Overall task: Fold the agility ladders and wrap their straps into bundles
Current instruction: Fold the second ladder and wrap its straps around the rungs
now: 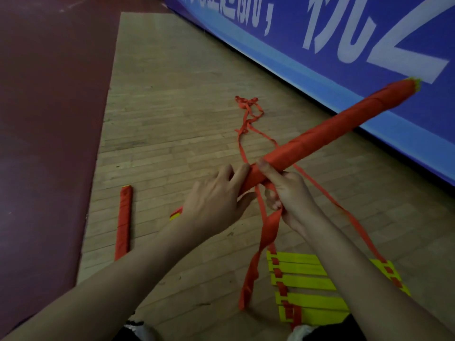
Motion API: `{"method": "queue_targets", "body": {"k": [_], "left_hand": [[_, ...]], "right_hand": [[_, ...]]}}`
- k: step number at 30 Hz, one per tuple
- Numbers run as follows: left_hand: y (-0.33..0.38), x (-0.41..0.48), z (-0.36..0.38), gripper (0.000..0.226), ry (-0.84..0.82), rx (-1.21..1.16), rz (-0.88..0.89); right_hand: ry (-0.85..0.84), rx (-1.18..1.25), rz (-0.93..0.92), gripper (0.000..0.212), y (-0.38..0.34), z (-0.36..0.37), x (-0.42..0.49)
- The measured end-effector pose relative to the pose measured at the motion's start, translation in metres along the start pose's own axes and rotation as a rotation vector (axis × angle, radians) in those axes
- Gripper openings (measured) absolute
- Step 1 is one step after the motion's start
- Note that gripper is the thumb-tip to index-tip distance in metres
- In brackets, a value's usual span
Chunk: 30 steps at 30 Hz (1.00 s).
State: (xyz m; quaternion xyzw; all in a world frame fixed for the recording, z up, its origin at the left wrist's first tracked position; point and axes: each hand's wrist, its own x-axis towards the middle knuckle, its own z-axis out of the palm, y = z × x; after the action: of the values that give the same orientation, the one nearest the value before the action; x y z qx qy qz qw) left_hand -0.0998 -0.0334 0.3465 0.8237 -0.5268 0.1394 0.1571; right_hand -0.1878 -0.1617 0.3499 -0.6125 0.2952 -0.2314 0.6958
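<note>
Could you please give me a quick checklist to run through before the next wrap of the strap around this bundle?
1. Grip on the bundle: ok; the left hand holds it, the right hand grips it with the thumb on top.
2. Strap in hand: ok; the hanging strap runs through the right hand's fingers.
3. Trailing strap untangled: not ok; a knotted clump lies on the floor.
4. The yellow rungs belong to this ladder: cannot tell.
5. The finished bundle out of the way: ok; it lies apart at the left.

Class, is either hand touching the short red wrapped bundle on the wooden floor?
No: the short red bundle lies apart from left hand and right hand.
</note>
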Motion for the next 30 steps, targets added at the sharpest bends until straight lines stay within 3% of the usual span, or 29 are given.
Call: {"method": "queue_targets", "body": {"k": [2,6,8,10,14,19,25,30], "left_hand": [[-0.003,0.007,-0.007,0.055,-0.123,-0.289,-0.092],[-0.026,0.019,-0.026,0.054,-0.636,-1.082,-0.483],[-0.041,0.016,-0.028,0.055,-0.821,-1.264,-0.481],[-0.049,0.011,-0.025,0.051,-0.904,-1.393,-0.464],[-0.052,0.003,-0.015,0.040,-0.798,-1.502,-0.461],[-0.052,0.000,-0.008,0.028,-0.679,-1.548,-0.374],[-0.048,0.006,-0.008,0.046,-0.561,-1.426,-0.373],[-0.035,0.007,-0.007,0.036,-0.380,-1.120,-0.359]], "right_hand": [[-0.013,0.063,0.001,0.040,0.000,-0.003,0.001],[-0.076,0.092,-0.019,0.045,0.001,-0.006,0.003],[-0.121,0.097,-0.027,0.049,0.002,-0.008,0.004],[-0.169,0.103,-0.030,0.050,0.002,-0.008,0.004],[-0.273,0.059,-0.031,0.043,-0.004,-0.014,0.007],[-0.439,-0.204,0.020,0.004,-0.014,-0.034,0.008],[-0.389,-0.302,0.028,0.021,-0.013,-0.031,0.004],[-0.291,-0.334,-0.026,0.027,-0.010,-0.027,0.005]]}}
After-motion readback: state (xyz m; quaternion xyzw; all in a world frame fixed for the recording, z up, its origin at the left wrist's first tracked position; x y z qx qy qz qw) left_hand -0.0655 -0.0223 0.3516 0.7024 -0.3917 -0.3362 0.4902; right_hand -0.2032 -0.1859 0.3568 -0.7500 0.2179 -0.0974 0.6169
